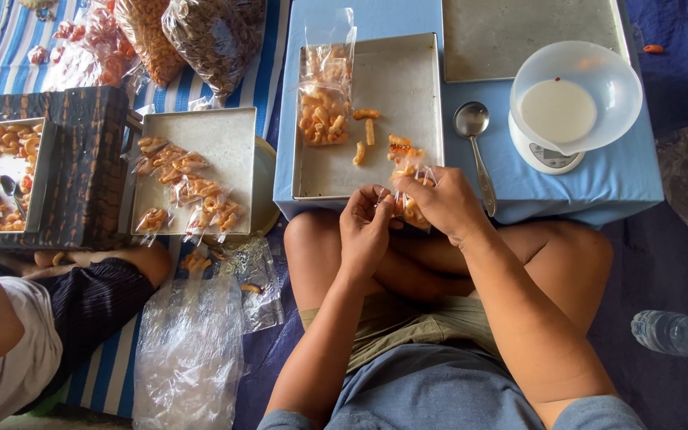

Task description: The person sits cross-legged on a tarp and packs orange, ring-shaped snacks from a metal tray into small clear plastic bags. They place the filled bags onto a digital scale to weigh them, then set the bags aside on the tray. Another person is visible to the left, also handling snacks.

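Both my hands hold one small clear plastic bag (408,191) with orange curled snacks in it, just in front of the metal tray (408,87). My left hand (365,229) pinches the bag's left edge. My right hand (442,203) grips its right side and top. On the tray lie a filled clear bag (324,99) and a few loose snack pieces (366,131). A metal spoon (475,147) rests on the blue cloth to the right of the tray.
A white bowl sits on a small kitchen scale (575,107) at the right. Another tray (224,143) with several filled bags lies to the left, beside a seated person (41,334). Large snack bags (201,36) lie at the top. Empty plastic bags (189,350) and a water bottle (678,334) lie on the floor.
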